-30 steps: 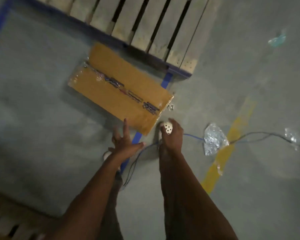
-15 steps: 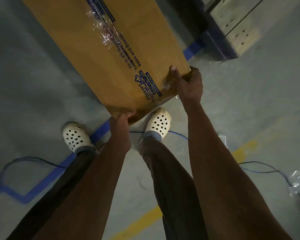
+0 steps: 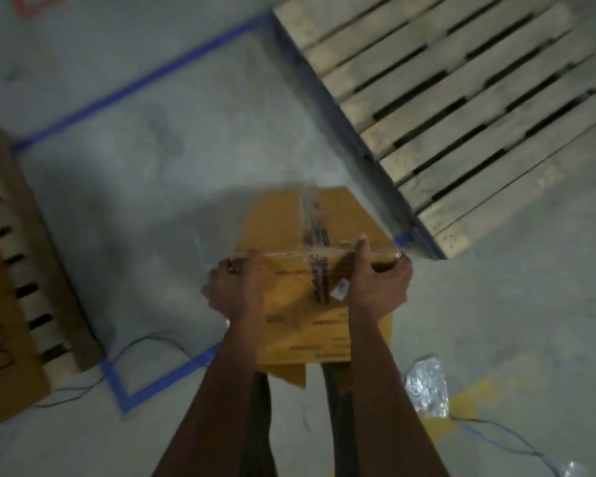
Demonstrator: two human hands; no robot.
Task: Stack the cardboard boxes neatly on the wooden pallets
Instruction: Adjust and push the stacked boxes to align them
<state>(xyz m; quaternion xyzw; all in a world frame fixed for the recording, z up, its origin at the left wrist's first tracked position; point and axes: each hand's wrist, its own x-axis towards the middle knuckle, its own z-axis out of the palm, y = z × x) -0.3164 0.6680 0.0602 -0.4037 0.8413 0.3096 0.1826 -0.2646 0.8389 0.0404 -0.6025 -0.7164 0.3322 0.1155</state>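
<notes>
A brown cardboard box (image 3: 289, 225) sealed with clear printed tape hangs in the air in front of me, above the grey floor. My left hand (image 3: 236, 287) grips its near left corner, and my right hand (image 3: 381, 285) grips its near right corner with the thumb on the top face. A bare wooden pallet (image 3: 461, 108) lies on the floor at the upper right, beyond the box. A second wooden pallet (image 3: 31, 253) lies at the left edge, with a cardboard box (image 3: 0, 321) on it.
Blue tape lines (image 3: 145, 79) mark a rectangle on the concrete floor. A thin blue cable (image 3: 145, 342) runs across the floor by the left pallet. Crumpled clear plastic (image 3: 427, 383) and a yellow floor stripe (image 3: 461, 404) lie at the lower right.
The box has come up off the floor in both hands and now sits end-on in front of me. The view has swung so the bare pallet is at the upper right.
</notes>
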